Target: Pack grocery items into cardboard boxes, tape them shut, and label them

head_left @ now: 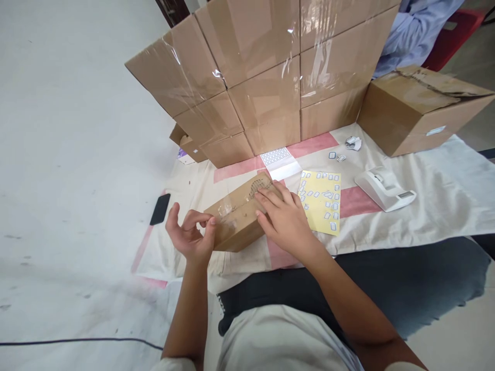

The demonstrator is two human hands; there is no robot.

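A small taped cardboard box (238, 215) lies on the cloth-covered table in front of me. My right hand (288, 219) rests on its top near the right end, fingers stretched out and a little apart. At the left end of the box, my left hand (192, 234) has its thumb and forefinger pinched together against the corner, with another finger raised. Whatever is between those fingertips, if anything, is too small to make out. Clear tape (228, 207) shines on the top of the box near my left hand, and a dark printed mark shows near my right fingers.
A tall screen of taped cardboard (266, 98) stands behind. To the right are a yellow sheet of stickers (328, 219), a white tape dispenser (384, 188) and a larger carton (410, 116). A white label sheet (280, 162) and a black phone (160, 209) lie nearby. Someone's sleeve (412, 36) shows behind.
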